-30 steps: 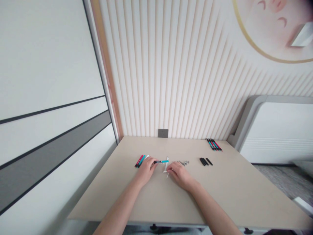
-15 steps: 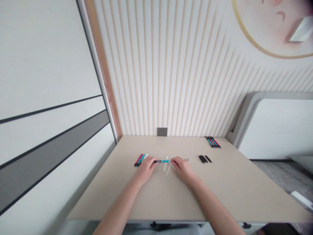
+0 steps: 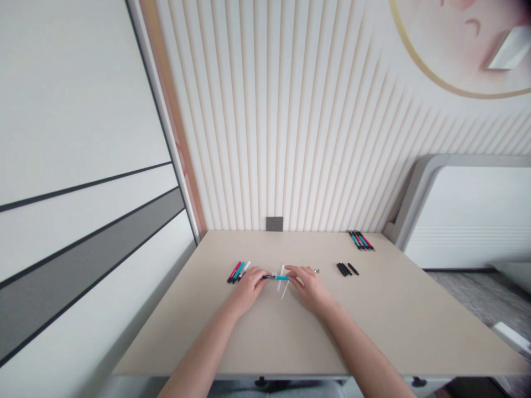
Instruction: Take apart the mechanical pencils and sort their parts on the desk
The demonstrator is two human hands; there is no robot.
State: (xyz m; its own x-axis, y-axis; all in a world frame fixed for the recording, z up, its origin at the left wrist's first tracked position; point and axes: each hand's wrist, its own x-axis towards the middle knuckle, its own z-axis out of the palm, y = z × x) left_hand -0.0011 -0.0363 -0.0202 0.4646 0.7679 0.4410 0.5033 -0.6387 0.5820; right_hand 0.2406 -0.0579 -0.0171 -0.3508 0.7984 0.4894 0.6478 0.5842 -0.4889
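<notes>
Pen (image 3: 277, 277), black toward the left end and blue toward the right, lies roughly level between the two hands over the middle of the tabletop (image 3: 249, 348). The left hand (image 3: 251, 283) has a narrow grip, holding the black end between thumb and fingers. The right hand (image 3: 307, 283) meets the blue end, its fingers curled and bunched close there; whether they pinch the pen or only touch it, I cannot tell.

Thin white sticks (image 3: 285, 290) lie beneath and around the pen, some pointing to the far side, one slanting to the near left. Small silvery pieces (image 3: 317, 271) show just beyond the right hand, mostly hidden by it.

Just left of the left hand, red, blue and white pens (image 3: 234, 272) lie slanted side by side. Well to the right are short black pieces (image 3: 344, 269), one slightly apart from the rest. Near the far right corner, a row of colored pens (image 3: 361, 241) lies close together. A dark socket plate (image 3: 274, 224) sits on the ribbed wall (image 3: 265, 110) beyond.
</notes>
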